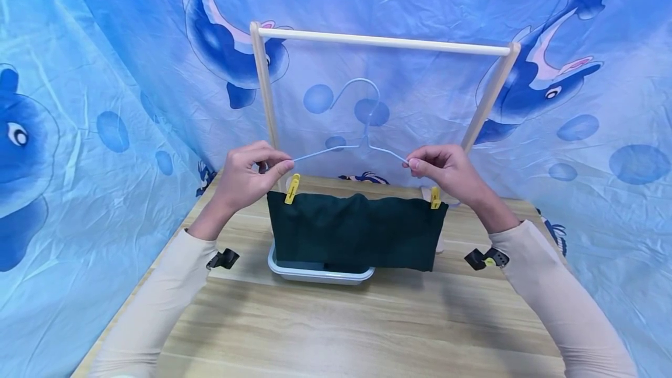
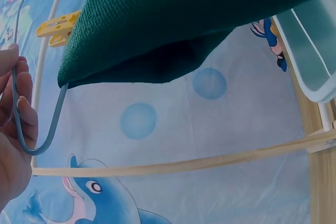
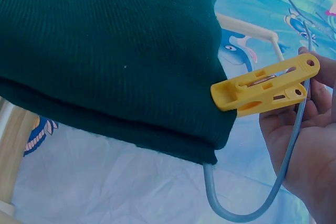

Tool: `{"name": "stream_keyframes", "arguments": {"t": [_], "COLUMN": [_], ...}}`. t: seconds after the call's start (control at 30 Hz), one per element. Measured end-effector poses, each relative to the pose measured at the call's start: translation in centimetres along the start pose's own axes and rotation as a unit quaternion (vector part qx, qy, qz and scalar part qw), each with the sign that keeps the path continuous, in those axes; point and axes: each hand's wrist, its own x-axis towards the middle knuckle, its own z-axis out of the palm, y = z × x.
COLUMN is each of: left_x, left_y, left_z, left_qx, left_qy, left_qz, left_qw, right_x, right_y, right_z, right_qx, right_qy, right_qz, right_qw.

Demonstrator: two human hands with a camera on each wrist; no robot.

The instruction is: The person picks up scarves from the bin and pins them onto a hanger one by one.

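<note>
A pale blue wire hanger [image 1: 336, 149] is held up in front of me, its hook pointing upward. My left hand [image 1: 253, 172] pinches its left shoulder between thumb and fingers, and my right hand [image 1: 449, 172] pinches the right shoulder. Folded over the lower bar, a dark green ribbed cloth [image 1: 354, 232] hangs down. One yellow clothespin [image 1: 292, 189] grips the cloth near its left end, another yellow clothespin [image 1: 435, 198] near its right end. In the right wrist view the right clothespin [image 3: 262, 85] bites the cloth edge beside the fingers. The cloth hides the hanger's bottom bar.
Behind the hanger stands a drying rack with a white top rod [image 1: 383, 41] and wooden side posts. A white-rimmed basin [image 1: 320, 276] sits under the cloth on the wood-grain table [image 1: 336, 325], partly hidden. A blue dolphin-print curtain [image 1: 126, 74] surrounds the table at the back and sides.
</note>
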Motion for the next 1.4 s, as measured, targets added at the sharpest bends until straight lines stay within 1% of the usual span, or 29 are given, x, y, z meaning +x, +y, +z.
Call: {"name": "stream_keyframes", "arguments": {"t": [0.2, 0.27, 0.4, 0.47, 0.6, 0.7, 0.83, 0.93, 1.03, 1.1, 1.2, 1.23, 1.3, 1.4], "left_x": [0.3, 0.3, 0.1, 0.1, 0.4, 0.5, 0.6, 0.5, 0.3, 0.2, 0.1, 0.0, 0.0, 0.1], "left_y": [0.3, 0.3, 0.0, -0.3, -0.9, -1.6, -2.8, -3.7, -4.7, -5.3, -6.3, -6.6, -7.2, -7.9], "left_z": [0.0, 0.0, -0.3, -0.4, -0.4, -0.2, 0.1, 0.3, 0.5, 0.6, 0.7, 0.8, 1.1, 1.5], "left_qx": [-0.004, -0.006, -0.011, -0.014, -0.015, -0.003, 0.016, 0.026, 0.035, 0.041, 0.045, 0.044, 0.040, 0.028], "left_qy": [-0.015, -0.019, -0.021, -0.014, 0.011, 0.033, 0.062, 0.082, 0.095, 0.095, 0.094, 0.094, 0.096, 0.101], "left_qz": [-0.028, -0.044, -0.093, -0.120, -0.169, -0.202, -0.242, -0.271, -0.295, -0.307, -0.320, -0.323, -0.327, -0.333], "left_qw": [0.9995, 0.9988, 0.9954, 0.9926, 0.9855, 0.9789, 0.9681, 0.9588, 0.9502, 0.9461, 0.9417, 0.9406, 0.9393, 0.9372], "right_x": [-0.6, -1.0, -1.7, -2.1, -2.7, -3.1, -3.4, -3.5, -3.6, -3.6, -3.6, -3.6, -3.6, -3.6], "right_y": [-0.8, -1.1, -1.5, -1.7, -2.0, -2.3, -3.0, -3.6, -4.3, -4.8, -5.5, -5.8, -6.2, -6.9], "right_z": [-0.2, -0.3, -0.7, -1.0, -1.6, -2.1, -2.8, -3.4, -4.1, -4.7, -5.4, -5.6, -6.1, -6.7], "right_qx": [-0.020, -0.023, -0.030, -0.036, -0.027, -0.014, -0.009, -0.021, -0.039, -0.053, -0.056, -0.066, -0.085, -0.133], "right_qy": [0.025, 0.034, 0.052, 0.060, 0.078, 0.094, 0.120, 0.133, 0.140, 0.145, 0.155, 0.159, 0.166, 0.179], "right_qz": [-0.007, -0.012, -0.016, -0.016, -0.015, -0.016, -0.012, -0.008, -0.010, -0.016, -0.027, -0.026, -0.022, -0.001], "right_qw": [0.999, 0.999, 0.998, 0.997, 0.996, 0.995, 0.993, 0.991, 0.989, 0.988, 0.986, 0.985, 0.982, 0.975]}}
